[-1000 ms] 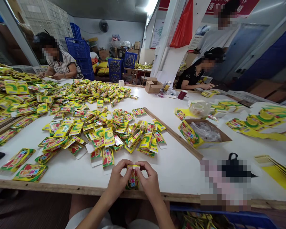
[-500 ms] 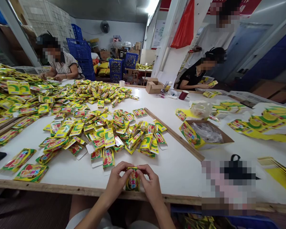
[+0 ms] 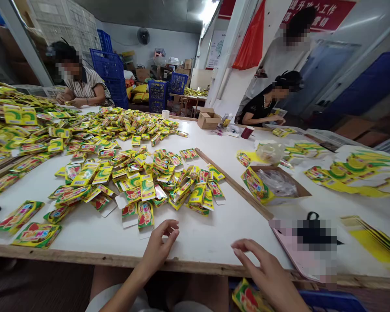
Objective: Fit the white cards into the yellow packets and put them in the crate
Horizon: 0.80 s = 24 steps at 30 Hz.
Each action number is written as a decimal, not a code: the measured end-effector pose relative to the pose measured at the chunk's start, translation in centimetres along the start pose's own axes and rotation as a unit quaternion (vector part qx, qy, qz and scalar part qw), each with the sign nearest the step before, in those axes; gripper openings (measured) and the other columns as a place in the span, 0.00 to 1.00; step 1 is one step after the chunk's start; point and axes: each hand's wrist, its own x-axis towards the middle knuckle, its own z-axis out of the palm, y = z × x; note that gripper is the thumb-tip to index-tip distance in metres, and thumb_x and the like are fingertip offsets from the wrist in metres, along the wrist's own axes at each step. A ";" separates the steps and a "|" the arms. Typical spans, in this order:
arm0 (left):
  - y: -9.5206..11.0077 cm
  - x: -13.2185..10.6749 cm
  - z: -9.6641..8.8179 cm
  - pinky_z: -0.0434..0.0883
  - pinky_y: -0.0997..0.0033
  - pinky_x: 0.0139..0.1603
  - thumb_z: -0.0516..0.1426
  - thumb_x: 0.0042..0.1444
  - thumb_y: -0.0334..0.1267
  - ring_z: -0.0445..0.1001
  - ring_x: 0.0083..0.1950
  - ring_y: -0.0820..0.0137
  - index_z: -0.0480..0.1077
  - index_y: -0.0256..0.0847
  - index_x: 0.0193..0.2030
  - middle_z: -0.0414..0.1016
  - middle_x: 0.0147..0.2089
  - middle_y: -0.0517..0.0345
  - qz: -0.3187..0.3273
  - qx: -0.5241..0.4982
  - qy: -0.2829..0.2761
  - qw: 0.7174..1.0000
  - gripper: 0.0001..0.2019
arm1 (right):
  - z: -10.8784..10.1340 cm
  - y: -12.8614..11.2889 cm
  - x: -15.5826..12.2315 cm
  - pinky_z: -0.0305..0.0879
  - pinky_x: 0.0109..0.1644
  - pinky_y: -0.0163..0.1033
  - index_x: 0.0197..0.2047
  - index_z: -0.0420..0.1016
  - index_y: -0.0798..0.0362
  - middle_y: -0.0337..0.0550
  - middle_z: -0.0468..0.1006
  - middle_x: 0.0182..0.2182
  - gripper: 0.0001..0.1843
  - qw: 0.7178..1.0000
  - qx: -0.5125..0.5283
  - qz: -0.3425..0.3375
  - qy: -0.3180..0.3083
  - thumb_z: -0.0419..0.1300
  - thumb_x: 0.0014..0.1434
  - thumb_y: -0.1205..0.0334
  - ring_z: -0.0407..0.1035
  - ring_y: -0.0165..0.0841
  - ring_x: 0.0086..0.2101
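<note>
My left hand (image 3: 162, 245) hovers over the white table near its front edge, fingers curved and apart, holding nothing. To the right, my right hand (image 3: 261, 264) is above the table's edge with thumb and fingers apart and nothing between them. Below it, a small yellow-green candy box (image 3: 247, 297) shows beneath the table edge, apart from the fingers; whether it is falling or resting is unclear. A blue crate (image 3: 333, 300) stands there, partly hidden by my right forearm. Closest to my left hand in the loose pile is a box with an open white flap (image 3: 145, 215).
A large heap of boxes (image 3: 26, 130) covers the table's left side. A wooden strip (image 3: 232, 184) lies right of the nearer pile. Beyond it are an open carton with clear plastic (image 3: 299, 193), a pink flat item (image 3: 287, 249) and yellow card sheets (image 3: 373, 238). Several people are across the table.
Both hands held a candy box upright at the table edge. Now my right hand has moved right, and a box appears below it; my left hand is empty. The view has shifted slightly.
</note>
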 end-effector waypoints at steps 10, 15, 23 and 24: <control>-0.5 -0.2 -0.3 0.70 0.68 0.37 0.53 0.61 0.44 0.74 0.38 0.64 0.73 0.40 0.43 0.77 0.36 0.53 0.006 0.030 0.002 1.000 0.12 | 10.2 -4.8 13.4 0.54 0.62 0.53 0.56 0.70 0.49 0.47 0.65 0.61 0.33 0.965 -0.103 -0.219 0.098 0.47 0.49 0.81 0.56 0.42 0.61; -0.6 -0.1 -0.1 0.72 0.64 0.41 0.54 0.61 0.44 0.75 0.39 0.64 0.72 0.41 0.44 0.77 0.40 0.52 0.009 0.011 0.023 1.000 0.11 | 10.2 -6.4 14.4 0.50 0.59 0.55 0.38 0.75 0.50 0.47 0.77 0.48 0.15 0.962 -0.112 -0.227 0.099 0.54 0.54 0.77 0.66 0.44 0.52; -1.3 -0.3 -0.1 0.67 0.55 0.60 0.59 0.58 0.40 0.69 0.60 0.58 0.58 0.46 0.63 0.67 0.62 0.46 0.061 -0.145 0.054 0.986 0.26 | 13.7 -6.4 4.9 0.66 0.38 0.37 0.42 0.72 0.50 0.43 0.76 0.35 0.09 0.981 0.115 -0.142 0.059 0.55 0.64 0.55 0.70 0.37 0.35; -1.3 -0.3 -0.2 0.67 0.55 0.61 0.57 0.61 0.40 0.69 0.60 0.57 0.60 0.45 0.61 0.68 0.61 0.45 0.051 -0.146 0.030 0.988 0.23 | 14.0 -6.2 4.2 0.66 0.39 0.37 0.43 0.73 0.50 0.44 0.75 0.37 0.10 0.979 0.142 -0.136 0.054 0.55 0.64 0.55 0.70 0.37 0.37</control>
